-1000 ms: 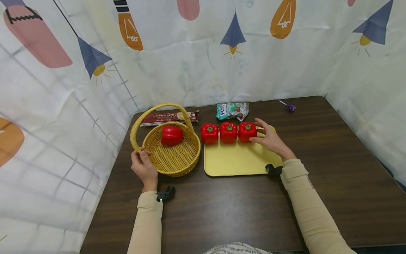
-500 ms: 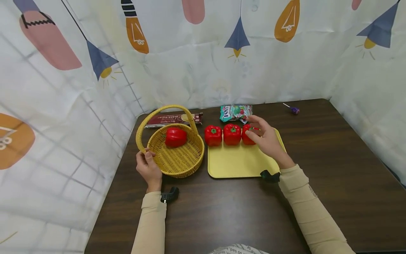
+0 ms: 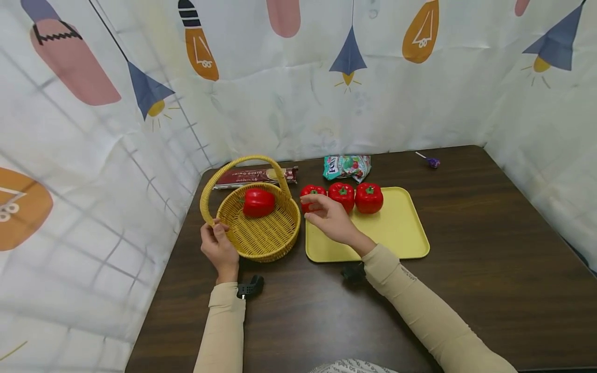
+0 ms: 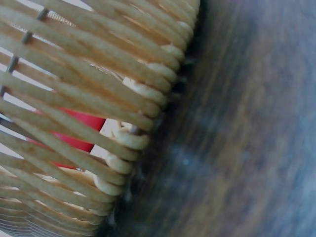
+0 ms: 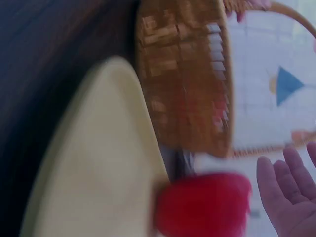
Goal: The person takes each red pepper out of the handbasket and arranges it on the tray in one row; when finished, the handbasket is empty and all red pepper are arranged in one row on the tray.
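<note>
My left hand (image 3: 221, 255) grips the yellow wicker basket (image 3: 262, 242) where its handle meets the left rim. Inside the basket a red bell pepper (image 3: 258, 202) lies on its side; some of its red shows through the weave in the left wrist view. Three upright red bell peppers stand in a row along the back of a yellow tray (image 3: 402, 228): a right one (image 3: 369, 198), a middle one (image 3: 344, 195) and a left one (image 3: 311, 190). My right hand (image 3: 332, 223), fingers spread and holding nothing, hovers by the left pepper and partly covers it. The right wrist view shows a gap between them.
Behind the basket lies a dark red biscuit packet (image 3: 247, 176). A green candy bag (image 3: 347, 167) is behind the tray, and a purple lollipop (image 3: 433, 162) lies at the back right of the brown table (image 3: 489, 259). A printed curtain (image 3: 289, 103) hangs behind.
My right hand has moved left from the right pepper to the left one, leaving the right pepper on the tray. My left hand stays on the basket; the head view has shifted slightly.
</note>
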{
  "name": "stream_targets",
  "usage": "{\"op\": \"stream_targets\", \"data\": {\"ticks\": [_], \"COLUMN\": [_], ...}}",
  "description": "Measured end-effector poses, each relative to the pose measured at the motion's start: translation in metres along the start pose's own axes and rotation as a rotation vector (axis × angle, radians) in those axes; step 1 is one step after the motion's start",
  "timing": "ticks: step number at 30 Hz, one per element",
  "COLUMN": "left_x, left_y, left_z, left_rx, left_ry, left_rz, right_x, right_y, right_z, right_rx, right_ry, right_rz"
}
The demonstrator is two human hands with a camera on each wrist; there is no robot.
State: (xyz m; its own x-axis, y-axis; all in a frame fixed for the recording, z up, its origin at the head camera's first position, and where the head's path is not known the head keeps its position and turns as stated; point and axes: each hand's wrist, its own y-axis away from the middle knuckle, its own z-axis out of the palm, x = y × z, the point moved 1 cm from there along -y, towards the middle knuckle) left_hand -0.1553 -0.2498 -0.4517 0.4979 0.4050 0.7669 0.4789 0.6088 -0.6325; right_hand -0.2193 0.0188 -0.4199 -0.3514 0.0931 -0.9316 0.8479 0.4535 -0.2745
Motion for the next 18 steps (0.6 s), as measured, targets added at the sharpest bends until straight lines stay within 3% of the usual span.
{"op": "stream_targets", "data": {"ticks": [6, 12, 18], "left_x": [-0.001, -0.001, 0.0], "left_y": [0.001, 0.002, 0.0], "left_z": [-0.001, -0.001, -0.001], "left_rx": [-0.004, 0.001, -0.005], "left_ry": [0.011, 0.005, -0.003], "left_rz": [-0.01, -0.011, 0.005], "right_x": [0.001, 0.006, 0.006], "right_y": [-0.017, -0.034, -0.05], "right_z": [0.036, 0.063, 0.08], "right_rx": [-0.061, -0.11, -0.09], "right_ry": [-0.001, 0.112, 0.228], "right_rz": [0.002, 0.001, -0.013]}}
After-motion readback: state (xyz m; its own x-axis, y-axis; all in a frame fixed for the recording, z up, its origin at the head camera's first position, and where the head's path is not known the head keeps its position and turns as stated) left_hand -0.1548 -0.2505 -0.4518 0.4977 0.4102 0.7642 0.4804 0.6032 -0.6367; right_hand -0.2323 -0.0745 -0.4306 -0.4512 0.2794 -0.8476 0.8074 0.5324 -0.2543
